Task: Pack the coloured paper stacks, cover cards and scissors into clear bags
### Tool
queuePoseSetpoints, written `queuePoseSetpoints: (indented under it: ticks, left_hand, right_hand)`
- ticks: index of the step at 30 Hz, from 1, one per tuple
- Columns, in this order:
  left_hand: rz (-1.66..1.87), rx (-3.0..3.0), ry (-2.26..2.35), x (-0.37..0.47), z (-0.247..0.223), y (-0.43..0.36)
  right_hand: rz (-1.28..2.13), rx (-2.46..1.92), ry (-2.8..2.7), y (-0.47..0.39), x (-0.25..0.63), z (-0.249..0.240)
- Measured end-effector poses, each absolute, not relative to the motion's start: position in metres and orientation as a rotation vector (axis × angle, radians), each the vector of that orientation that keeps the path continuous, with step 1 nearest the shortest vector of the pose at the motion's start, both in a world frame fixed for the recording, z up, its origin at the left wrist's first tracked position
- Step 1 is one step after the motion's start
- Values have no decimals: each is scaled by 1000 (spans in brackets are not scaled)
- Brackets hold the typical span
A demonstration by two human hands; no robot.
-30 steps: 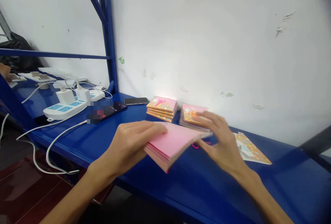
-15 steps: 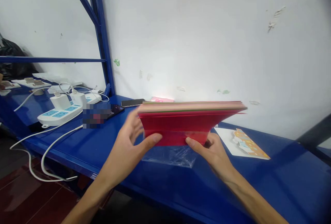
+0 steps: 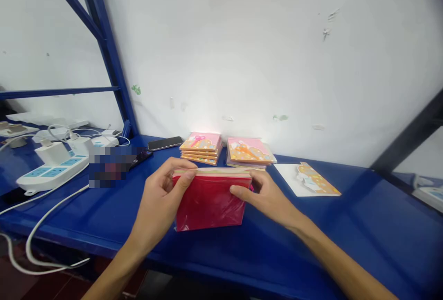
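Note:
A red stack of paper (image 3: 211, 203) in a clear plastic sleeve stands tilted over the blue table, its pale layered edges on top. My left hand (image 3: 166, 189) grips its left side, thumb on the front near the top edge. On the right side, my right hand (image 3: 261, 196) holds it with the thumb against the front and fingers behind. Beyond it lie two piles of packets with pink and orange covers, a left pile (image 3: 201, 143) and a right pile (image 3: 249, 151).
A white sheet with an orange printed card (image 3: 316, 180) lies to the right on the blue table (image 3: 332, 240). At the left are a power strip (image 3: 51, 171) with plugs and cables, and a black phone (image 3: 165, 143). Blue metal posts rise at both sides.
The red stack has come down and now sits in the clear sleeve, which earlier hung mostly loose below it. Both piles behind have come into view as the camera view shifted.

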State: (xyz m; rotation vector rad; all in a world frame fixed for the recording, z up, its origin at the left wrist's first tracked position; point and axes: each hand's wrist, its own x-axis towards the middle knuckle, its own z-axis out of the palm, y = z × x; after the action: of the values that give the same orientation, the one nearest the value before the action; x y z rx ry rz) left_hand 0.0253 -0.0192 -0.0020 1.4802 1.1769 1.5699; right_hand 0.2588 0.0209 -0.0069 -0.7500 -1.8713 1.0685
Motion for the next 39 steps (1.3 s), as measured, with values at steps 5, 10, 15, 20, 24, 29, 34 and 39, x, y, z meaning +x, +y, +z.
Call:
queuePoseSetpoints:
  ticks: [5, 10, 15, 20, 24, 29, 34, 39]
  left_hand:
    - [1723, 1404, 1255, 19, -7, -18]
    - [1651, 1336, 1158, 15, -4, -19]
    - [1553, 1322, 1183, 15, 2, -24]
    - [1589, 1456, 1342, 17, 8, -28]
    - [1568, 1483, 1262, 17, 8, -30]
    - [1516, 1478, 1175, 14, 6, -31]
    - [1523, 1501, 1173, 14, 6, -31]
    - [1539, 1528, 1148, 13, 6, -31]
  right_hand:
    - [729, -981, -2082, 43, 299, 3]
    - [248, -1373, -2363, 68, 327, -26]
    - [377, -1294, -2395, 75, 325, -49]
    - [517, -1271, -2403, 66, 314, -38]
    - [512, -1225, -2188, 50, 306, -6]
    - [794, -963, -1639, 13, 276, 38]
    - [813, -774, -1639, -11, 226, 52]
    - [836, -812, -1767, -8, 202, 47]
